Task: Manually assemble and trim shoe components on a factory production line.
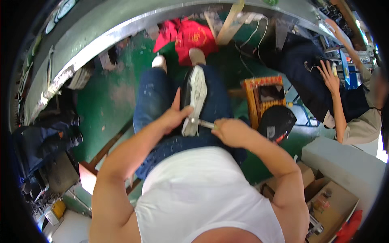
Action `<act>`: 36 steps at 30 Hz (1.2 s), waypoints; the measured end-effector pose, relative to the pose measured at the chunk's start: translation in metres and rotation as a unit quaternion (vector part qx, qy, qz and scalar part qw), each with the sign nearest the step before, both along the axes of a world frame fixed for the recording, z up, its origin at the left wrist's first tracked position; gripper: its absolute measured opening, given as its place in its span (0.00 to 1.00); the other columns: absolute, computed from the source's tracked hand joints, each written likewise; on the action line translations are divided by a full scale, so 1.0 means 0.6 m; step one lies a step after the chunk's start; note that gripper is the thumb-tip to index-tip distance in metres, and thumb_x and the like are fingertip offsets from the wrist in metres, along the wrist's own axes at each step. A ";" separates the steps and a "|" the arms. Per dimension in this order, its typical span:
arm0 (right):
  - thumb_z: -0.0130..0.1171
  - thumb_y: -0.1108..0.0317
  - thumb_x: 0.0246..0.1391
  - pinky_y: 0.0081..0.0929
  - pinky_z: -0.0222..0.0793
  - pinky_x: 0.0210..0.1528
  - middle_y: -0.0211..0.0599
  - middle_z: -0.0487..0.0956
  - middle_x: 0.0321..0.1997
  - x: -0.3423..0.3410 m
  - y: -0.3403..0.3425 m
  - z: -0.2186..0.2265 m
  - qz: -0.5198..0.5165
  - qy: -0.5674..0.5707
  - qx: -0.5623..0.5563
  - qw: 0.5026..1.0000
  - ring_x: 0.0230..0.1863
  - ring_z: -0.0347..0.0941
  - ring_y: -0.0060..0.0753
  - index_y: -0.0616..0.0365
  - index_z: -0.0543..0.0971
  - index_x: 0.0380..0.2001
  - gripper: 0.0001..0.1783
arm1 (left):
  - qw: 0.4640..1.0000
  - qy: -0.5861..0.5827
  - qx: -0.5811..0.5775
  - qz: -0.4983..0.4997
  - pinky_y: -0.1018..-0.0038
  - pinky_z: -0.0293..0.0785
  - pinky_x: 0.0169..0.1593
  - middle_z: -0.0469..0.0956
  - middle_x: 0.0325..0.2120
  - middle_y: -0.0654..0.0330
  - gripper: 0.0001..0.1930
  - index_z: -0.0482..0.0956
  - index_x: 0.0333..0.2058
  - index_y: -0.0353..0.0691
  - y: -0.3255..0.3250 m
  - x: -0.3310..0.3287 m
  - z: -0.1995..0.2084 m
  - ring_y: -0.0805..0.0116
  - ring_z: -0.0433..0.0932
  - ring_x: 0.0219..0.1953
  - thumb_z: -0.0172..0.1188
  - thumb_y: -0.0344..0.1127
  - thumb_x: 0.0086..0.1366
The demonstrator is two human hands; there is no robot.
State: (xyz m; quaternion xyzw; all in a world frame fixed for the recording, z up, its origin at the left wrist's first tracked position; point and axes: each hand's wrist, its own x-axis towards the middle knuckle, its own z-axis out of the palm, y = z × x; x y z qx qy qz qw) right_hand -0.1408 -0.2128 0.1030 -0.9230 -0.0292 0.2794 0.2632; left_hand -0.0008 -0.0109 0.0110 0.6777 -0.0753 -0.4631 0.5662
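A black shoe with a white sole (pixel 198 91) lies lengthwise over my lap, its sole facing up and to the right. My left hand (pixel 174 116) grips its near half from the left, thumb on the sole and forefinger pointing forward along the side. In my right hand (pixel 233 132) is a small hammer (pixel 206 124), held by the handle. Its metal head touches or hovers just over the sole close to my left thumb; I cannot tell which. My legs in blue jeans (pixel 150 95) lie under the shoe.
A metal bench edge (pixel 121 25) curves across the front, with red cloth (pixel 192 36) beneath it. On the right are an orange box (pixel 253 103), a dark rounded object (pixel 277 121) and a cardboard box (pixel 336 206). A co-worker's hand (pixel 330 77) shows at far right.
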 end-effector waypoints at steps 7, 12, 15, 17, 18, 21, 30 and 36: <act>0.52 0.57 0.62 0.46 0.74 0.42 0.54 0.79 0.37 -0.026 0.025 0.000 0.024 -0.031 -0.038 0.999 0.39 0.78 0.55 0.66 0.75 0.37 0.18 | 0.994 -0.086 0.031 0.052 0.69 0.62 0.64 0.65 0.62 0.45 0.49 0.41 0.71 0.47 -0.016 -0.037 -0.035 0.57 0.66 0.62 0.65 0.33 0.59; 0.50 0.54 0.63 0.45 0.73 0.43 0.53 0.78 0.36 -0.027 0.022 -0.024 0.029 -0.018 0.002 0.999 0.39 0.77 0.56 0.64 0.74 0.40 0.20 | 0.998 -0.014 0.014 0.057 0.69 0.63 0.63 0.64 0.62 0.46 0.52 0.36 0.71 0.45 -0.006 -0.038 -0.041 0.58 0.67 0.61 0.65 0.33 0.59; 0.49 0.52 0.65 0.47 0.73 0.41 0.54 0.78 0.36 -0.035 0.022 -0.019 0.051 -0.016 -0.019 0.998 0.37 0.77 0.58 0.65 0.74 0.40 0.22 | 0.998 -0.027 -0.008 0.050 0.68 0.64 0.62 0.64 0.61 0.44 0.53 0.33 0.71 0.42 -0.014 -0.036 -0.019 0.58 0.67 0.61 0.66 0.34 0.59; 0.48 0.51 0.65 0.48 0.73 0.41 0.55 0.79 0.36 -0.025 0.017 -0.013 0.056 0.000 -0.008 0.998 0.37 0.78 0.58 0.65 0.74 0.40 0.23 | 0.991 -0.132 0.032 0.014 0.66 0.62 0.64 0.59 0.64 0.42 0.55 0.30 0.70 0.39 0.004 -0.036 -0.058 0.55 0.63 0.64 0.66 0.41 0.59; 0.46 0.50 0.66 0.48 0.73 0.44 0.56 0.79 0.37 -0.016 0.005 -0.003 0.042 0.050 -0.006 0.998 0.40 0.78 0.58 0.65 0.75 0.41 0.24 | 0.991 -0.134 0.029 0.008 0.66 0.62 0.64 0.59 0.64 0.42 0.55 0.30 0.70 0.39 -0.002 -0.036 -0.046 0.55 0.63 0.64 0.66 0.41 0.59; 0.44 0.48 0.66 0.49 0.72 0.46 0.57 0.80 0.40 -0.001 -0.009 0.003 0.037 0.107 -0.001 0.994 0.43 0.78 0.59 0.65 0.75 0.43 0.27 | 0.977 -0.169 0.082 -0.099 0.64 0.45 0.71 0.40 0.69 0.39 0.55 0.23 0.69 0.40 0.015 -0.033 -0.023 0.49 0.44 0.71 0.60 0.51 0.63; 0.44 0.47 0.66 0.37 0.75 0.31 0.45 0.79 0.31 0.005 -0.056 0.008 -0.034 0.230 0.127 0.964 0.27 0.79 0.42 0.65 0.75 0.40 0.27 | 0.986 -0.125 0.030 -0.111 0.66 0.46 0.70 0.40 0.69 0.39 0.53 0.23 0.69 0.38 0.040 -0.047 -0.057 0.46 0.44 0.71 0.57 0.49 0.66; 0.43 0.51 0.68 0.44 0.73 0.39 0.54 0.79 0.34 0.026 0.004 -0.037 -0.182 -0.091 0.202 0.958 0.34 0.77 0.56 0.66 0.73 0.38 0.24 | 0.973 -0.206 0.049 -0.089 0.62 0.48 0.70 0.45 0.67 0.34 0.59 0.25 0.68 0.33 0.034 -0.058 -0.055 0.42 0.48 0.70 0.65 0.48 0.59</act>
